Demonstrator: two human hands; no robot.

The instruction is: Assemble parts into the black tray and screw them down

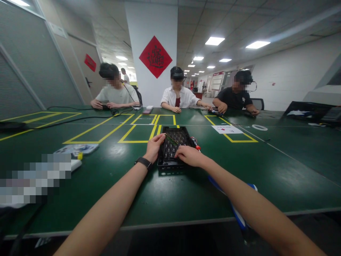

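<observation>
A black rectangular tray [163, 161] lies on the table in front of me, its inside marked with rows of small pale shapes too small to name. Over its left side my left hand [154, 146], with a dark band on the wrist, pinches one end of a narrow green circuit board [171, 139]. The board slants down to the right above the tray. My right hand [189, 155] reaches over the tray's right front part, fingers curled and pointing down near the board's lower end. Whatever its fingertips may hold is hidden.
A red-handled tool [196, 145] lies right of the tray. Blue-and-white material [239, 213] is partly under my right forearm. Further off are a paper sheet [227, 129], a tape roll [259, 127] and black cables [71, 118]. Several people sit across the green table [287, 170].
</observation>
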